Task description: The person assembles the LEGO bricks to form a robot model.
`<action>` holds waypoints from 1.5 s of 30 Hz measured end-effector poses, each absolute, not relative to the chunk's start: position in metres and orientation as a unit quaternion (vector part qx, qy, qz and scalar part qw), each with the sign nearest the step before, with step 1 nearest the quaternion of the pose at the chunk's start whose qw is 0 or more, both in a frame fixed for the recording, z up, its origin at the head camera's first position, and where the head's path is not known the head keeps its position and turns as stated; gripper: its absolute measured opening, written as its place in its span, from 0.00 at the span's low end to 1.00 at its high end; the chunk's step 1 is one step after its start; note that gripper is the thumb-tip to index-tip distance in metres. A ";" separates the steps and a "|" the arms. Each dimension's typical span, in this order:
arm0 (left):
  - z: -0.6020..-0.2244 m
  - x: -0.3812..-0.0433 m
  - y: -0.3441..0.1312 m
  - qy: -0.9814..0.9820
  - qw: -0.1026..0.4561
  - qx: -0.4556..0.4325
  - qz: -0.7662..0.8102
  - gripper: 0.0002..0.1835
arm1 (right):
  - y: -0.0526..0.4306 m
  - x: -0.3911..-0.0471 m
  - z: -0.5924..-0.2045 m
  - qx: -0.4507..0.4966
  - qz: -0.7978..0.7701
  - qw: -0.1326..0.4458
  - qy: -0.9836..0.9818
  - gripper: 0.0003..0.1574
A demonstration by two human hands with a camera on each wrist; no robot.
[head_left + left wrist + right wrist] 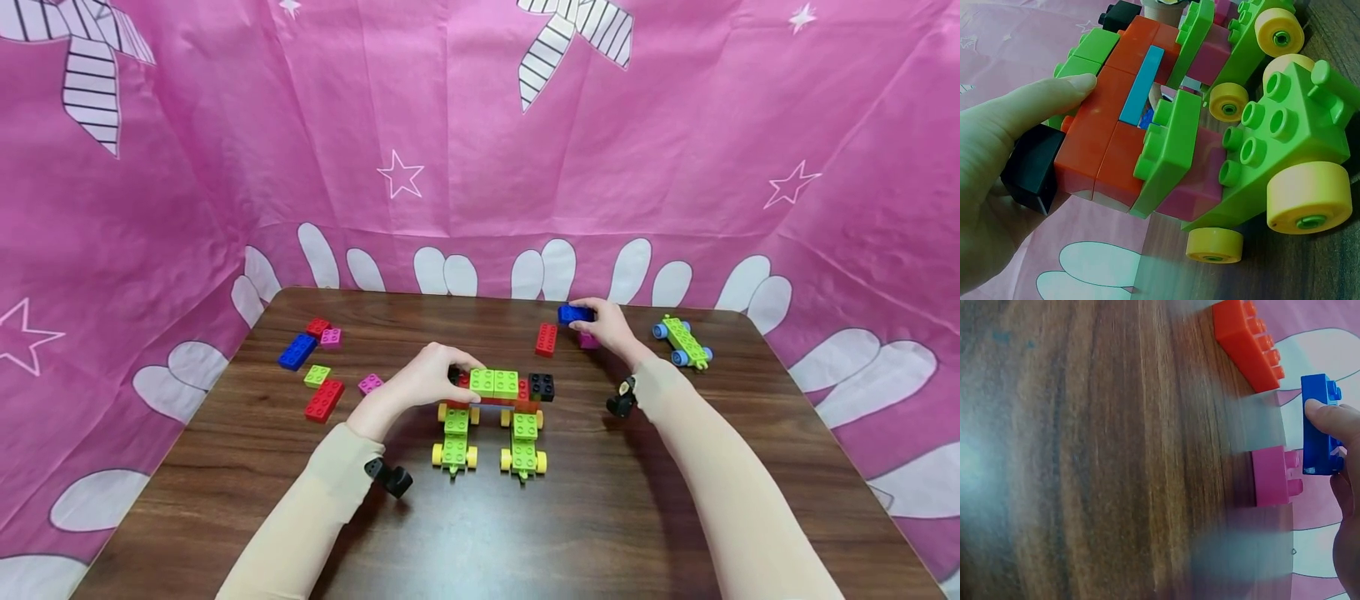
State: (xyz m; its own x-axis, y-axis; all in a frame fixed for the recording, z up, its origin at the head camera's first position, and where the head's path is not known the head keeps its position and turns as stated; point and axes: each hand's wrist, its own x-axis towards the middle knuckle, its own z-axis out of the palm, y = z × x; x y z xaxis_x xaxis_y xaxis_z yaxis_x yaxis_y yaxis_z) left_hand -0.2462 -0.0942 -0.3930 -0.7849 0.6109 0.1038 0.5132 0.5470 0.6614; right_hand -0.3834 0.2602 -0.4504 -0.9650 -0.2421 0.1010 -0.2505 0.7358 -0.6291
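Note:
My left hand [432, 377] grips the left end of a brick structure [494, 382] near the middle of the table. Its thumb lies along a red brick [1080, 131], and a black brick [1033, 165] sits against the palm; the other fingertips are hidden. Red and lime bricks form the upper part, standing over two lime wheeled bases [453, 450] with yellow wheels. Toward the back, my right hand [611, 327] pinches a blue brick [1316, 428] between thumb and fingers. Close by it on the table is a magenta brick [1270, 477].
A red brick [546, 339] lies left of the right hand. At the right stands a lime wheeled base [683, 342] with blue wheels. Several loose bricks are at the left, among them a long blue brick [297, 352] and a red brick [325, 401]. Pink curtain [480, 167] hangs behind.

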 end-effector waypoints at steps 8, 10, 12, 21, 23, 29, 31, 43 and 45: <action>-0.393 -0.246 -0.095 0.878 0.071 0.317 0.351 0.20 | 0.256 -0.374 -0.448 0.138 0.357 0.034 -0.923 0.26; -0.393 -0.246 -0.094 0.878 0.070 0.317 0.351 0.20 | 0.255 -0.370 -0.447 0.139 0.365 0.036 -0.920 0.27; -0.393 -0.246 -0.094 0.877 0.068 0.320 0.351 0.20 | 0.254 -0.367 -0.446 0.141 0.372 0.038 -0.917 0.27; -0.392 -0.245 -0.093 0.878 0.073 0.314 0.355 0.21 | 0.244 -0.347 -0.435 0.145 0.423 0.030 -0.894 0.27; -0.392 -0.245 -0.093 0.876 0.074 0.314 0.359 0.20 | 0.241 -0.340 -0.433 0.149 0.425 0.036 -0.892 0.27; -0.392 -0.245 -0.093 0.877 0.074 0.314 0.356 0.21 | 0.231 -0.321 -0.426 0.183 0.423 0.057 -0.886 0.26; -0.392 -0.245 -0.093 0.877 0.073 0.314 0.355 0.21 | 0.227 -0.314 -0.423 0.187 0.431 0.055 -0.881 0.26; -0.389 -0.242 -0.092 0.879 0.072 0.316 0.349 0.21 | 0.204 -0.277 -0.406 0.210 0.450 0.066 -0.865 0.24; -0.389 -0.241 -0.092 0.880 0.068 0.317 0.347 0.21 | 0.200 -0.272 -0.403 0.211 0.451 0.067 -0.865 0.25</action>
